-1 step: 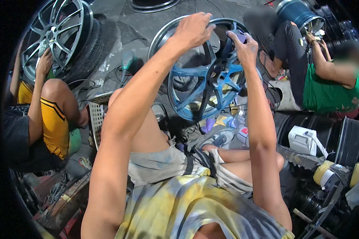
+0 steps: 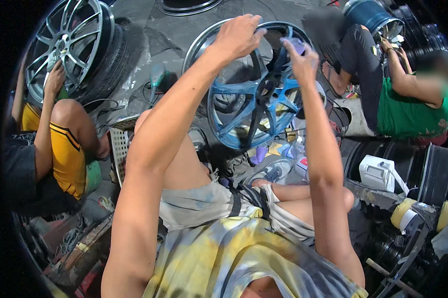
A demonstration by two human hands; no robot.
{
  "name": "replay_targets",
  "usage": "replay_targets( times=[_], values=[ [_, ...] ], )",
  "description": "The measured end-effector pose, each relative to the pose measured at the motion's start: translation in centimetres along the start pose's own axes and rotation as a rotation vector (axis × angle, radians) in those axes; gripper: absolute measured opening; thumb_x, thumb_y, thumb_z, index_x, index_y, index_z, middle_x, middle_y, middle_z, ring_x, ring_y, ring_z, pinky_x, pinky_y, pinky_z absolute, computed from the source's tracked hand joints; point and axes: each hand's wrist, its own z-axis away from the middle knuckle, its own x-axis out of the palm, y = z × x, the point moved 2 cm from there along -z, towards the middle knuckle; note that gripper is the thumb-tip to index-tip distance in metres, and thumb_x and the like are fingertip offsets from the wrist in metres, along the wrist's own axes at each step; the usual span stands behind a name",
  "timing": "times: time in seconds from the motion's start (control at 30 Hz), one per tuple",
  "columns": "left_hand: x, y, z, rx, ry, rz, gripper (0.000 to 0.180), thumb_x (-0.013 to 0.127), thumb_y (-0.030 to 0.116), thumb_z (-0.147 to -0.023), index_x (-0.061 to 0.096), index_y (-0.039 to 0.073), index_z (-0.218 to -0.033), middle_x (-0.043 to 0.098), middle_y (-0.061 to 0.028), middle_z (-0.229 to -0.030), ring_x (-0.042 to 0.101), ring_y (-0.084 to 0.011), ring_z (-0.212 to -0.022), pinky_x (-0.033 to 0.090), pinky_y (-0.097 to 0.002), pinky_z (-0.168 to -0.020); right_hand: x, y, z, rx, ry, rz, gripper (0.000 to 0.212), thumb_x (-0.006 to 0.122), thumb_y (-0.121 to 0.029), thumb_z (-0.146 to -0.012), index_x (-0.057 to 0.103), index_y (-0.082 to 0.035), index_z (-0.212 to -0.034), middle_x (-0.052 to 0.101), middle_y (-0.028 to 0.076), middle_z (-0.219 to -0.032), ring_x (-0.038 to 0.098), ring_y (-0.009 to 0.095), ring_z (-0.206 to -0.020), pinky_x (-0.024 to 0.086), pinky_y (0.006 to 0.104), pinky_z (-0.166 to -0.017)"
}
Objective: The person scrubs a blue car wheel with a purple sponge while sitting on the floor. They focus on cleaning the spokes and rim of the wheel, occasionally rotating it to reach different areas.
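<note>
A blue-smeared spoked car wheel rim [image 2: 234, 92] stands tilted in front of my legs, its face toward me. My left hand [image 2: 240, 37] is hooked over its upper edge, fingers bent around the lip. On the upper right spokes, my right hand [image 2: 303, 62] pinches a purple piece of sandpaper [image 2: 297, 45] between thumb and fingers. The pad's contact with the metal is partly hidden by the fingers. The hub [image 2: 266, 93] and one lower spoke look dark, while the other spokes carry blue colour.
Purple and yellow scraps [image 2: 273, 149] lie below the wheel, near my shoe [image 2: 271, 174]. A green power tool [image 2: 157, 77] stands left of it. Co-workers sit on both sides; the left one handles a grey wheel [image 2: 65, 44]. A white box [image 2: 378, 173] rests on dark rims at right.
My right hand has turned slightly and shifted a little with the sandpaper. The wheel and my left hand have moved slightly left in the picture.
</note>
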Motion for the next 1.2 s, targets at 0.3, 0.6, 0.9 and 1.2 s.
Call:
replay_targets(
  times=[0.3,0.6,0.9,1.2],
  values=[
    [0.1,-2.4,-0.7,-0.077,0.023,-0.034,0.042,0.059,0.039,-0.101,0.068,-0.001,-0.105,0.070,-0.0257,-0.101,0.068,-0.0452,-0.097,0.054,-0.0548,-0.086,-5.7,6.1,13.2,0.579,-0.029,-0.314,0.047,0.071,-0.042,-0.097,0.075,0.003,-0.110,0.071,0.002,-0.085,0.057,0.011,-0.074,0.045,0.0293,-0.068],
    [-0.8,1.4,-1.7,-0.210,-0.014,-0.165,0.049,0.068,0.052,-0.092,0.079,0.004,-0.089,0.072,-0.0244,-0.088,0.070,-0.0428,-0.087,0.054,-0.0512,-0.077,-6.1,25.4,35.0,0.975,-0.154,0.057,0.032,0.075,-0.032,-0.089,0.073,0.000,-0.094,0.072,0.012,-0.083,0.065,0.021,-0.077,0.050,0.0397,-0.075],
    [-2.1,3.0,-1.1,-0.170,0.012,-0.217,0.046,0.067,0.044,-0.093,0.077,0.000,-0.086,0.069,-0.0274,-0.080,0.069,-0.0448,-0.076,0.054,-0.0503,-0.070,-1.2,12.2,34.6,0.412,-0.437,0.462,0.053,0.083,-0.026,-0.078,0.064,-0.005,-0.123,0.055,0.023,-0.128,0.054,0.042,-0.120,0.048,0.0499,-0.099],
    [-1.2,5.3,-1.4,-0.117,0.008,-0.075,0.041,0.069,0.040,-0.093,0.078,0.000,-0.090,0.069,-0.0286,-0.081,0.069,-0.0449,-0.077,0.054,-0.0503,-0.069,5.0,10.8,39.1,0.273,-1.111,0.361,0.034,0.070,-0.009,-0.079,0.069,-0.003,-0.113,0.069,0.022,-0.115,0.065,0.040,-0.115,0.052,0.0483,-0.097]
  ],
)
